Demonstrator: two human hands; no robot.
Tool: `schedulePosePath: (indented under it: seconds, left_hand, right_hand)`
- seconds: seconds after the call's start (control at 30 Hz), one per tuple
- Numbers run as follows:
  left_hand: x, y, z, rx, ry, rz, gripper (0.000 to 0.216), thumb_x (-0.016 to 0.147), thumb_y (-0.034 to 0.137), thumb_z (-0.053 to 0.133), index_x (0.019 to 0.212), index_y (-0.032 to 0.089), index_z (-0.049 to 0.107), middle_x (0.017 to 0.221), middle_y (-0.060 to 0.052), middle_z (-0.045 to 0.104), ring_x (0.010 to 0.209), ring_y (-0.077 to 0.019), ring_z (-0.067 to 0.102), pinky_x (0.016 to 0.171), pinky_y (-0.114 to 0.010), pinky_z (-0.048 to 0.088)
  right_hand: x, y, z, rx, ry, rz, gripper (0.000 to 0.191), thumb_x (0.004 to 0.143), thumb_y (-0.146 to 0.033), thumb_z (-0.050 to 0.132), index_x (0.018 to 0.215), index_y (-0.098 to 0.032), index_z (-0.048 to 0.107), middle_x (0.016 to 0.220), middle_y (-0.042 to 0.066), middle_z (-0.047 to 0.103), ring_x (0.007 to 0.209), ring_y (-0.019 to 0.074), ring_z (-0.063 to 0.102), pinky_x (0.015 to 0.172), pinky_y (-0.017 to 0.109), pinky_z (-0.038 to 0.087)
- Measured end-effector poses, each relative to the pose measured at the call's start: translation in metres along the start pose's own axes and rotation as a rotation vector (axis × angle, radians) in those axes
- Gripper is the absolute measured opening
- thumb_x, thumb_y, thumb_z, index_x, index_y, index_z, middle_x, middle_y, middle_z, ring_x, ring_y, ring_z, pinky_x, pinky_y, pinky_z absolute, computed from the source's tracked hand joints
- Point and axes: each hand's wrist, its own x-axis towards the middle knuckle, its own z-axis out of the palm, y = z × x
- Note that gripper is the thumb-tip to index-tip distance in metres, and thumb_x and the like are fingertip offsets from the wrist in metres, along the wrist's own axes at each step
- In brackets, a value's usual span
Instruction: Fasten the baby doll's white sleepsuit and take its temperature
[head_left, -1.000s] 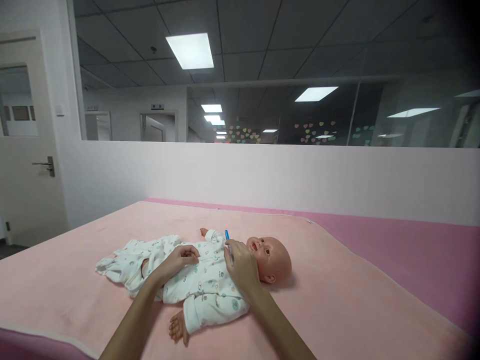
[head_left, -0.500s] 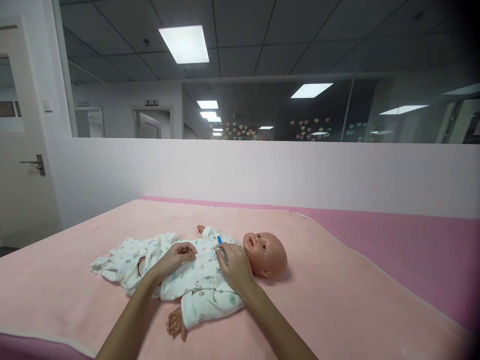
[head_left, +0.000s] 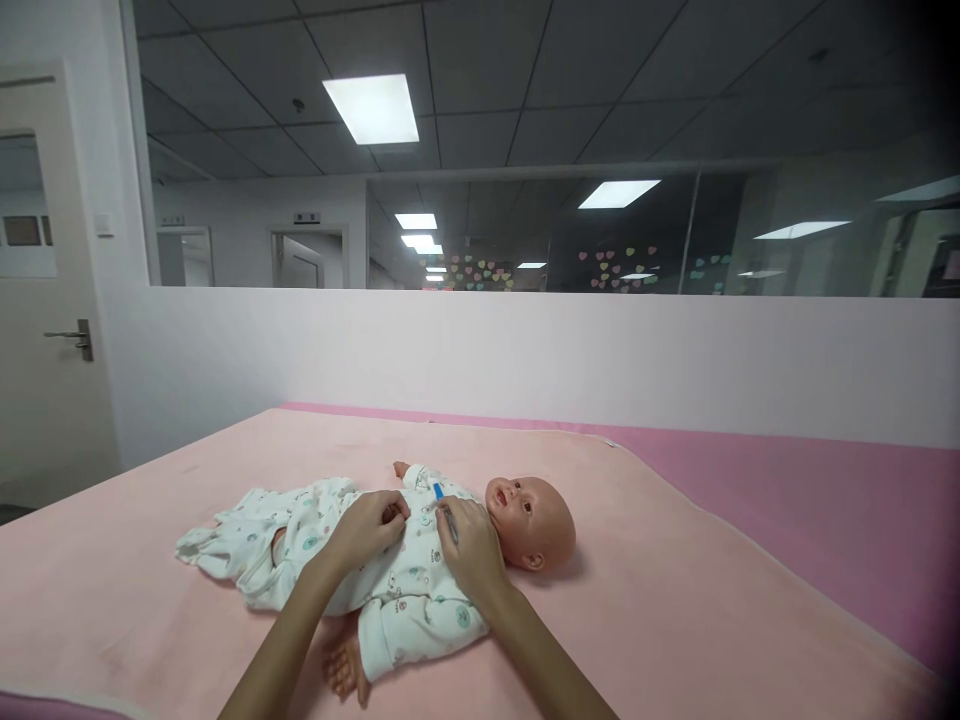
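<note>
A bald baby doll [head_left: 536, 522] lies on its back, head to the right, in white printed clothes [head_left: 420, 585]. My left hand [head_left: 375, 525] is closed at the front of the clothes over the belly, thumb and fingers curled together; the cloth at its fingertips is mostly hidden. By the doll's chest, just under the chin, my right hand [head_left: 472, 550] is closed around a slim stick with a blue end [head_left: 439, 492] and a clear greyish body, perhaps a thermometer. Fingers cover part of it. One doll hand [head_left: 346, 668] sticks out of the near sleeve.
A peach blanket [head_left: 675, 600] covers the pink padded surface [head_left: 810, 500] under the doll. Behind it rises a low white wall [head_left: 600, 360] with glass above. A door [head_left: 52, 400] stands at the left.
My left hand has moved right along the doll's belly, and its fingers have curled closer together. The right hand stays near the chest with the stick. The view has tilted up slightly.
</note>
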Motion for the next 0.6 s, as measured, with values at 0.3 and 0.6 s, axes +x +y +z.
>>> schedulePosePath:
  seconds: [0.3,0.6]
  left_hand:
    - [0.032,0.032,0.042,0.216,0.069,0.18,0.02,0.077,0.02,0.041,0.072,0.018,0.06,0.077,-0.007,0.06,0.073,-0.0194,0.052,0.061,-0.028,0.032]
    - [0.026,0.028,0.054,0.154,0.104,0.298,0.025,0.076,0.04,0.053,0.079,0.019,0.065,0.081,-0.005,0.062,0.082,-0.0213,0.049,0.075,-0.033,0.034]
  right_hand:
    - [0.012,-0.006,-0.051,0.113,0.331,0.097,0.021,0.085,-0.028,0.038,0.09,-0.019,0.057,0.086,0.007,0.064,0.082,0.018,0.057,0.076,0.032,0.043]
    - [-0.107,0.008,-0.101,-0.131,0.304,0.381,0.025,0.078,-0.043,0.048,0.086,-0.024,0.06,0.084,0.003,0.066,0.074,0.0176,0.063,0.058,0.025,0.05]
